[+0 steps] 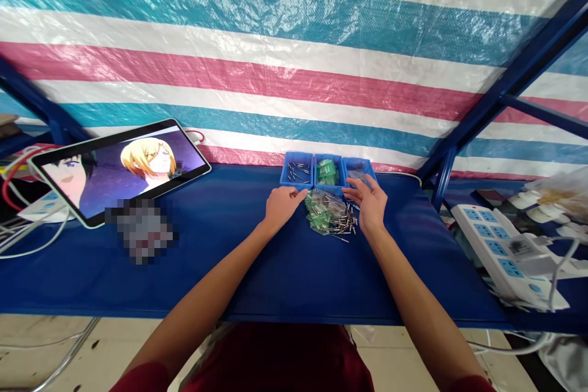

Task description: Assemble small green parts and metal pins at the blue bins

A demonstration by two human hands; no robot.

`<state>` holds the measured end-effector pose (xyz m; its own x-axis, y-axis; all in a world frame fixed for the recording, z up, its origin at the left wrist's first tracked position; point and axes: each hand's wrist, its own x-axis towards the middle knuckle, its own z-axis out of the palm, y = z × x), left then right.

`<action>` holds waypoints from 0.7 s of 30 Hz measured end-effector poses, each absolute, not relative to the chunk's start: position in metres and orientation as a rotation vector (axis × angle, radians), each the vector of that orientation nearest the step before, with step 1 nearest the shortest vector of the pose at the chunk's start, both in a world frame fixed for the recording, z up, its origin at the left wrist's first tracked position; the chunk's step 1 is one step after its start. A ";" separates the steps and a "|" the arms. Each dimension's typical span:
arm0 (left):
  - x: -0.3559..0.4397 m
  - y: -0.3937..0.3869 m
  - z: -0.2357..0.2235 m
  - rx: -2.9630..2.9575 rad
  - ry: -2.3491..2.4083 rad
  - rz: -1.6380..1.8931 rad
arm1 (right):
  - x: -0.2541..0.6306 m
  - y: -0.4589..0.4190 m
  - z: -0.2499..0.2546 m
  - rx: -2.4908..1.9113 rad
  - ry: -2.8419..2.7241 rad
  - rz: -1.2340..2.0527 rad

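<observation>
Both hands flank parts pile [329, 211]; bins [327, 171] behind, tablet [122, 165] left.

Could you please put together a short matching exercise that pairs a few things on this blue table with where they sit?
Things:
1. tablet
2. power strip
3. three blue bins
4. pile of small parts

Places:
A. between the left hand and the right hand
B. far right of the table
C. far left, propped up with its screen lit
D. by the striped tarp, just beyond the hands

Pairs: 1-C, 2-B, 3-D, 4-A
</observation>
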<state>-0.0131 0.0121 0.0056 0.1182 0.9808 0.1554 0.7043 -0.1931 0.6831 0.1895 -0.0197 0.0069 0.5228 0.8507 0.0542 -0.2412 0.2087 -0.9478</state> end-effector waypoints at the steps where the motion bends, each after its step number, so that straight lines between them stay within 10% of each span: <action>1: -0.012 0.011 0.004 1.977 1.636 0.816 | 0.189 -0.020 0.006 -1.127 -0.707 0.830; 21: 0.009 0.003 -0.011 2.141 1.566 0.753 | 0.177 -0.025 0.002 -1.249 -1.107 0.836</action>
